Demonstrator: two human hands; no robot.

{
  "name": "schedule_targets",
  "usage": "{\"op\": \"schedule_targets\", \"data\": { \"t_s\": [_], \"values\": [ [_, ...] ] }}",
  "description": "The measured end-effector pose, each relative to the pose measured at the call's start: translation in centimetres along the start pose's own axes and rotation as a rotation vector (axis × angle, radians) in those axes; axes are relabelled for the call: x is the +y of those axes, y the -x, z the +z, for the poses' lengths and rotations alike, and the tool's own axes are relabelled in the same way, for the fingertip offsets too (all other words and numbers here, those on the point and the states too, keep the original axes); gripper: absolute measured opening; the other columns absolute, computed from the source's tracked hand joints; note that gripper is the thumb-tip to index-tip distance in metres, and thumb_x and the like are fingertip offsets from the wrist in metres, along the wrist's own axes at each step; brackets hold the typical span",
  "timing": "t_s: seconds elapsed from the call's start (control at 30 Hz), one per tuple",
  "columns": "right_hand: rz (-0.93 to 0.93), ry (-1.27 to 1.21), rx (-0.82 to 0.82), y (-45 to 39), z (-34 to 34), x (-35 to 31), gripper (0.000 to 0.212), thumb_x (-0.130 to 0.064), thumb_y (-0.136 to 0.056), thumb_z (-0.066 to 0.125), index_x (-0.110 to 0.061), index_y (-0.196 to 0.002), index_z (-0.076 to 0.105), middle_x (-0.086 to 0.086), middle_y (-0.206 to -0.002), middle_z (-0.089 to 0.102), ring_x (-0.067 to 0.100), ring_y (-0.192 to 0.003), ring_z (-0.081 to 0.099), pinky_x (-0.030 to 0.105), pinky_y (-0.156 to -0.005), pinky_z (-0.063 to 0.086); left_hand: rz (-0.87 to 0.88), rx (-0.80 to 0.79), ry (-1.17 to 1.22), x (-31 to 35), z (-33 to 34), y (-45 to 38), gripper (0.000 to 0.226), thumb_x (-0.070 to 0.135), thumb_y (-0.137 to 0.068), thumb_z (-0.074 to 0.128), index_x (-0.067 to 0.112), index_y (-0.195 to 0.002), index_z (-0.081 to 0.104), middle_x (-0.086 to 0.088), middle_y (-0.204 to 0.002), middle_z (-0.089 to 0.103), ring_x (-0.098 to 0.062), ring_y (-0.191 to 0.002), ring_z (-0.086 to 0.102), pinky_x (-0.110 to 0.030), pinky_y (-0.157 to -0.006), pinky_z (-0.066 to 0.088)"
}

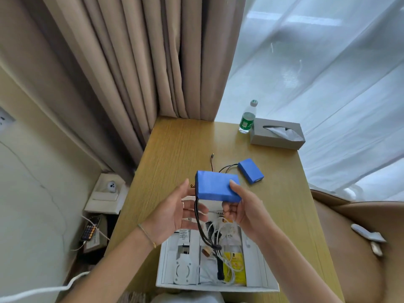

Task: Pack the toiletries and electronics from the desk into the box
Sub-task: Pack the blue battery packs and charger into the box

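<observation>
Wooden desk (175,149) runs near to far, curtains behind. White box (162,270) sits open at near edge, holding white cables, yellow packet (237,262) and white packages. Grey tissue box (277,133) far right, water bottle (247,119) just left of it. Blue battery pack (216,185) held above box's far end, black leads hanging into it. Right hand (242,209) pinches pack's right end; left hand (175,212) spread wide, palm beside pack's left edge. Second, smaller blue pack (251,171) lies on desk, right of centre
</observation>
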State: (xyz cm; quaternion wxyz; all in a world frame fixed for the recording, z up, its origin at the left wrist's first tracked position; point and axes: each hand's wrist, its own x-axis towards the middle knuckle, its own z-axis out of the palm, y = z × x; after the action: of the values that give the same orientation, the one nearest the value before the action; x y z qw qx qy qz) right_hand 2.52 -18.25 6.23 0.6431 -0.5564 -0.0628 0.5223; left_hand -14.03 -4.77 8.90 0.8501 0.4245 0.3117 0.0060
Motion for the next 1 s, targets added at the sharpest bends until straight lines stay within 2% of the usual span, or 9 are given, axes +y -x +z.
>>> {"op": "schedule_targets", "data": {
  "t_s": [0.13, 0.23, 0.33, 0.43, 0.5, 0.6, 0.77, 0.9, 1.0],
  "values": [
    [0.09, 0.123, 0.012, 0.5, -0.6, 2.5, 0.045, -0.044, -0.092, 0.067, -0.004, -0.112, 0.061, 0.011, -0.066, 0.065, 0.019, -0.052, 0.061, 0.026, -0.048, 0.053, 0.019, 0.144, -0.082, -2.0, 0.3, -1.6, 0.038, 0.031, -0.096, 0.058, -0.003, -0.113, 0.062, -0.021, -0.078, 0.067, -0.03, -0.065, 0.066, -0.031, -0.055, 0.055],
    [0.119, 0.174, -0.087, 1.1, -1.8, 4.2, 0.065, -0.064, -0.091, 0.056, -0.006, -0.121, 0.066, 0.016, -0.098, 0.076, 0.027, -0.088, 0.074, 0.037, -0.082, 0.059, -0.03, 0.137, -0.063, -3.3, 0.1, -2.4, 0.029, 0.023, -0.1, 0.055, -0.003, -0.106, 0.065, -0.019, -0.074, 0.068, -0.025, -0.06, 0.063, -0.027, -0.052, 0.052],
    [0.139, 0.525, -0.372, 2.5, -3.1, 5.6, 0.061, -0.069, -0.094, 0.045, -0.021, -0.121, 0.071, 0.003, -0.121, 0.074, 0.019, -0.117, 0.068, 0.039, -0.107, 0.047, -0.113, 0.118, -0.004, -4.4, -0.2, -2.9, 0.03, 0.024, -0.099, 0.054, -0.003, -0.108, 0.065, -0.019, -0.078, 0.067, -0.024, -0.06, 0.062, -0.027, -0.052, 0.051],
    [0.184, 0.861, -0.521, 3.2, -3.5, 6.7, 0.046, -0.063, -0.089, 0.063, -0.021, -0.102, 0.077, -0.002, -0.107, 0.078, 0.004, -0.094, 0.067, 0.03, -0.093, 0.048, -0.173, 0.131, -0.004, -5.6, -0.7, -3.8, 0.033, 0.022, -0.099, 0.055, -0.004, -0.117, 0.062, -0.02, -0.082, 0.067, -0.024, -0.063, 0.062, -0.027, -0.053, 0.052],
    [0.213, 0.868, -0.485, 3.2, -3.9, 7.0, 0.035, -0.05, -0.091, 0.065, -0.017, -0.092, 0.077, 0.006, -0.088, 0.079, 0.01, -0.08, 0.064, 0.034, -0.087, 0.046, -0.213, 0.136, -0.029, -6.1, -1.1, -4.4, 0.034, 0.021, -0.1, 0.054, -0.005, -0.122, 0.059, -0.02, -0.084, 0.067, -0.023, -0.064, 0.062, -0.027, -0.054, 0.054],
    [0.199, 0.837, -0.393, 3.3, -4.8, 6.5, 0.023, -0.038, -0.095, 0.063, -0.026, -0.078, 0.073, 0.0, -0.066, 0.063, 0.016, -0.065, 0.057, 0.034, -0.073, 0.043, -0.26, 0.159, -0.103, -6.9, -1.5, -5.5, 0.032, 0.02, -0.102, 0.052, -0.001, -0.125, 0.057, -0.018, -0.085, 0.066, -0.022, -0.064, 0.063, -0.027, -0.055, 0.054],
    [0.145, 0.939, -0.301, 2.9, -5.8, 6.3, 0.024, -0.025, -0.1, 0.061, -0.006, -0.088, 0.07, -0.008, -0.063, 0.055, 0.012, -0.058, 0.051, 0.031, -0.062, 0.047, -0.277, 0.241, -0.165, -8.4, -1.5, -8.0, 0.033, 0.016, -0.101, 0.055, 0.0, -0.13, 0.051, -0.02, -0.101, 0.061, -0.022, -0.069, 0.062, -0.026, -0.054, 0.056],
    [0.123, 1.107, -0.289, 2.5, -6.1, 7.4, 0.017, -0.025, -0.1, 0.06, -0.019, -0.088, 0.071, -0.01, -0.067, 0.055, 0.008, -0.058, 0.05, 0.028, -0.06, 0.047, -0.282, 0.252, -0.224, -9.1, -1.1, -9.9, 0.03, 0.017, -0.102, 0.054, 0.003, -0.129, 0.052, -0.018, -0.107, 0.059, -0.02, -0.074, 0.061, -0.025, -0.055, 0.053],
    [0.083, 1.193, -0.261, 2.4, -6.3, 8.2, 0.019, -0.026, -0.1, 0.059, -0.02, -0.095, 0.076, -0.014, -0.069, 0.057, -0.003, -0.055, 0.051, 0.012, -0.055, 0.039, -0.289, 0.244, -0.258, -9.4, -0.3, -10.9, 0.027, 0.017, -0.104, 0.052, 0.004, -0.127, 0.051, -0.016, -0.101, 0.058, -0.02, -0.075, 0.059, -0.023, -0.053, 0.05]
  ]
}}
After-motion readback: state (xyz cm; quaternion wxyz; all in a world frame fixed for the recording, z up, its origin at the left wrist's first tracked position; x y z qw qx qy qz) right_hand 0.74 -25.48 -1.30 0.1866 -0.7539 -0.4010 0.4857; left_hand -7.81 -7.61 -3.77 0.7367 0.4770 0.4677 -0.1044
